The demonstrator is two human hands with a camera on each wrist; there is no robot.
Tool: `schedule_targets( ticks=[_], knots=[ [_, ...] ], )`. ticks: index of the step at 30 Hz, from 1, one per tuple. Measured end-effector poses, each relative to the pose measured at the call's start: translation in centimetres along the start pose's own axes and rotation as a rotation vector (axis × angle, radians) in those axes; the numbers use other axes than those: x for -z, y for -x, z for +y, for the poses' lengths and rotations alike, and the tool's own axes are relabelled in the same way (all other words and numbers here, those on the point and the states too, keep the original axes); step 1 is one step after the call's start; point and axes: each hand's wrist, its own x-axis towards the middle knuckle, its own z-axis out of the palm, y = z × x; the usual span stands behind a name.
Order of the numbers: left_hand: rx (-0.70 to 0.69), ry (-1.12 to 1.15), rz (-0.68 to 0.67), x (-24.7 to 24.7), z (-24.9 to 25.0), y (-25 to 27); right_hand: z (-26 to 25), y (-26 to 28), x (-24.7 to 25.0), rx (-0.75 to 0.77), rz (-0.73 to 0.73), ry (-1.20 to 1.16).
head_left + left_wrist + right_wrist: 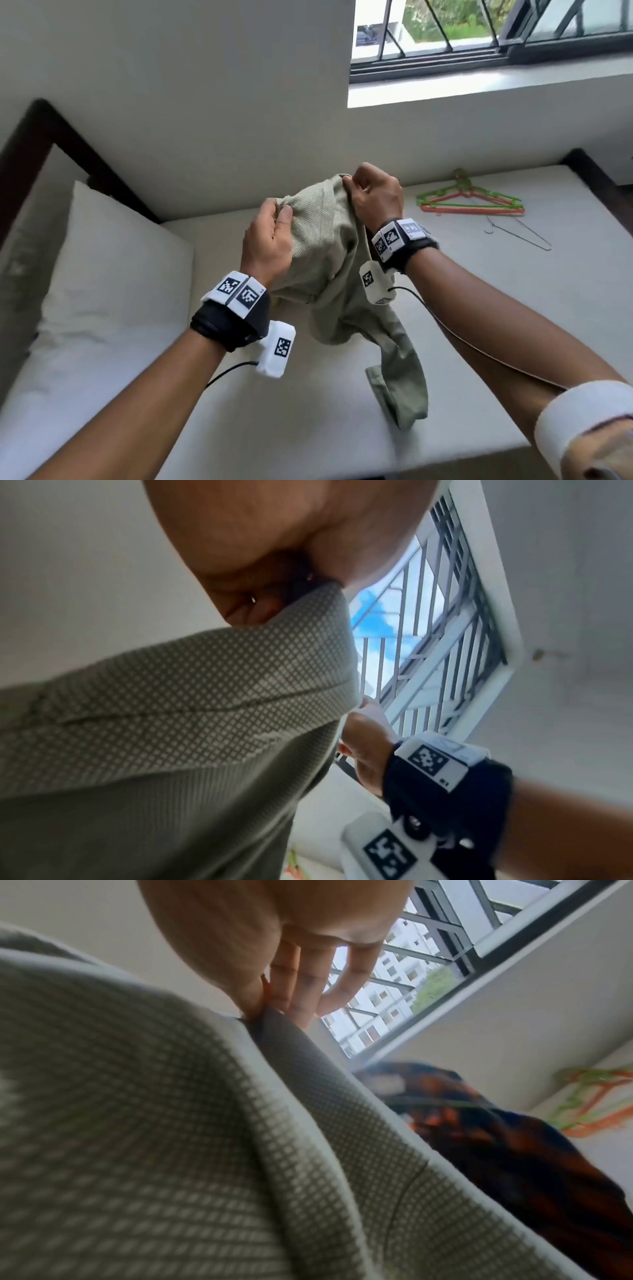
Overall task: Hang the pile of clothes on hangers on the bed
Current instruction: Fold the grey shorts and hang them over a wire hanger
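Observation:
Both hands hold up a pale green waffle-knit garment (325,260) over the bed (308,428). My left hand (274,219) pinches its top edge on the left, and my right hand (373,192) pinches the top edge on the right. The cloth hangs down, and its lower end trails on the mattress. Up close, the left hand (274,596) grips the textured garment (171,710) and the right hand (270,996) pinches a fold of the garment (205,1123). A dark orange-patterned garment (496,1137) lies behind, hidden in the head view.
Green and orange plastic hangers (469,202) lie stacked at the bed's far right, with a thin wire hanger (517,233) just in front of them. A white pillow (113,274) rests at the left by the dark headboard (51,144). A barred window (479,34) is above.

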Motion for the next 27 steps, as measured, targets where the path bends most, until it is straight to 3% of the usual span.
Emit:
schedule_targets(
  ticks=[3, 7, 12, 15, 21, 24, 27],
  knots=[
    [0.065, 0.171, 0.085, 2.2, 0.2, 1.1, -3.7, 2.3, 0.2, 0.011, 0.044, -0.188],
    [0.205, 0.230, 0.104, 3.7, -1.6, 3.9, -3.2, 12.3, -1.1, -0.071, 0.024, -0.447],
    [0.312, 0.286, 0.000, 4.4, -2.5, 7.9, 0.1, 28.3, -3.8, -0.139, -0.418, -0.521],
    [0.355, 0.419, -0.001, 4.9, 0.2, 9.2, -0.2, 34.2, -5.5, -0.185, -0.478, -0.404],
    [0.413, 0.667, -0.089, 4.8, 2.7, 11.4, -3.6, 34.6, -4.9, -0.331, -0.548, -0.497],
    [0.457, 0.752, -0.152, 5.5, 2.7, 12.4, -5.0, 34.6, -4.5, -0.195, -0.480, -0.400],
    [0.422, 0.687, -0.288, 6.1, 1.5, 12.8, -5.0, 34.8, -2.7, -0.174, -0.365, -0.443]
  ],
)
